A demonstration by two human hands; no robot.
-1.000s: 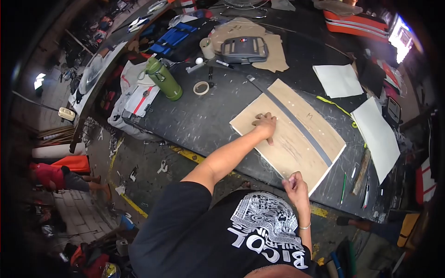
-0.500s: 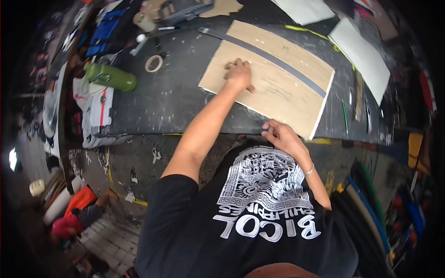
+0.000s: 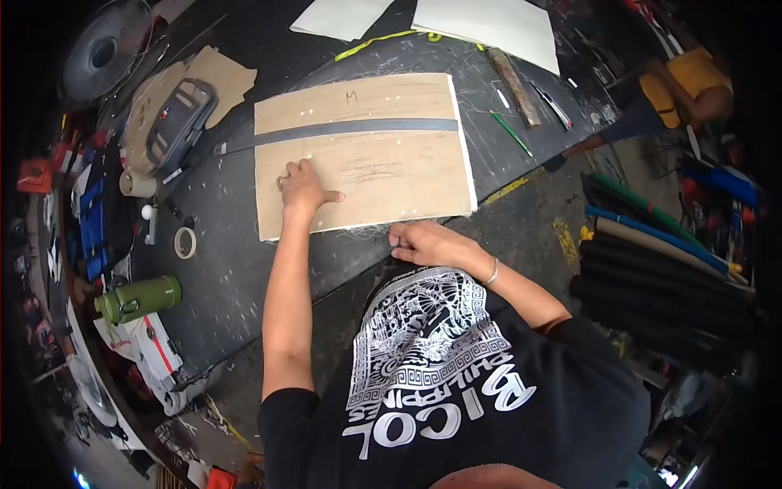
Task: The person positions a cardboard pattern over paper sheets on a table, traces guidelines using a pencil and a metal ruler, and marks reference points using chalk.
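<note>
A worker in a black printed shirt point(image 3: 562, 399) leans over a dark tabletop point(image 3: 236, 269), left hand point(image 3: 302, 194) set down on a brown board point(image 3: 375, 191). That hand's fingers are parted and slightly bent, resting on the board's surface, with the thumb stretched out to the side. The right hand point(image 3: 436, 245) sits at the board's near edge beside loose threads point(image 3: 366, 233), its fingers curled in toward the thumb; whether they pinch anything cannot be told from this angle. The board lies on the tabletop in front of the worker, a white layer point(image 3: 468, 167) showing along its right side. A grey strip point(image 3: 358, 126) runs across it beyond the left hand and juts past its left edge; a letter M point(image 3: 352, 97) is marked farther up. To the right lie a green pencil point(image 3: 511, 134) and a wooden stick point(image 3: 515, 90); to the left, a roll of tape point(image 3: 177, 244) and a green bottle point(image 3: 151, 297).
</note>
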